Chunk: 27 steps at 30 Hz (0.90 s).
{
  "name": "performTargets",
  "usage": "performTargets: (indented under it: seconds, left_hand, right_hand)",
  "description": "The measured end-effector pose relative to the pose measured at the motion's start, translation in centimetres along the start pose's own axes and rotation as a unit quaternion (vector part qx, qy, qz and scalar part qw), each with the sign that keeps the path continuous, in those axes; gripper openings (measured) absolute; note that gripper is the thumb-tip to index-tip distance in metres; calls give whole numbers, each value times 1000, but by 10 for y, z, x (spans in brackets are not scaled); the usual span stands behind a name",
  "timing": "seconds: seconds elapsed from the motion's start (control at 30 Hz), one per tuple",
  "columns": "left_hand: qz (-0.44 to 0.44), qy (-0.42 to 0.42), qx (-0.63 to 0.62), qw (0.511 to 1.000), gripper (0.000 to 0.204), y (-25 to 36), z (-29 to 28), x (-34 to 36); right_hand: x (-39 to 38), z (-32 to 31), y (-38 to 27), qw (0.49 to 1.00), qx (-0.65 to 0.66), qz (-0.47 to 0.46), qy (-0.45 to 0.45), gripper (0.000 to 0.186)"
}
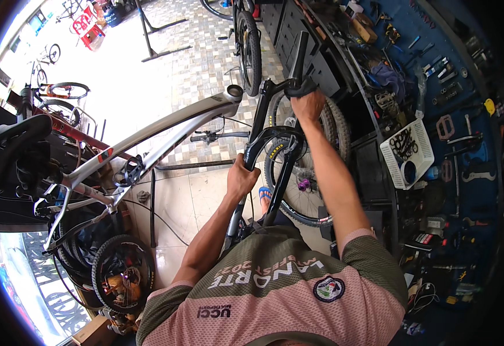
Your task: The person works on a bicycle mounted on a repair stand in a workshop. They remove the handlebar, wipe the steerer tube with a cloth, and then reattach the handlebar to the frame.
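Observation:
A black bicycle suspension fork (253, 151) stands between my hands, its steerer tube pointing up and away and its legs reaching down toward my lap. My left hand (243, 177) is closed around one side of the fork, below the crown. Beyond the crown, my right hand (308, 106) is closed at a black piece beside the top of the steerer. From there a thick black bar (300, 57) rises; the fingers hide how the two join. To the left hangs a silver bicycle frame (171, 124), its head tube bare, with a black saddle (15, 147).
A wheel with a knobby tyre (298, 214) leans behind the fork. Tools and a white basket (401, 179) of small black parts cover the blue bench (471, 124) at right. A handlebar (220, 136) dangles near the frame. Another wheel (122, 274) rests at lower left.

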<state>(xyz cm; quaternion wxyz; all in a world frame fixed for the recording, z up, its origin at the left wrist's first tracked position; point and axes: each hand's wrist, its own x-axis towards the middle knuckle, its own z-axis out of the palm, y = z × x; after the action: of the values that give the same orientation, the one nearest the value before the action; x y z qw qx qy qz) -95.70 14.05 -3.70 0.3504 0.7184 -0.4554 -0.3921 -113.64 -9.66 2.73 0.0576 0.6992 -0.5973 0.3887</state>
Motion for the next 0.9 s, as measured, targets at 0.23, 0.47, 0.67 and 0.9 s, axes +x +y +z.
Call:
performTargets:
  seconds: [0.23,0.47,0.67,0.9]
  left_hand:
    - [-11,-3,-3,1000,36,-3,-5,-1]
    - [-18,15,-8,1000,35,-19,-7,3]
    - [-19,10,-15,1000,37,-23,-10,12]
    - [-9,-13,9,1000,39,-13,-1,16]
  right_hand:
    - [2,6,-18,996,-72,-8,-45,30]
    - [31,-3,15,902,-130,-239,-336,30]
    - [8,-54,45,971,182,-60,-142,49]
    - [-44,-66,58,974,185,95,-94,55]
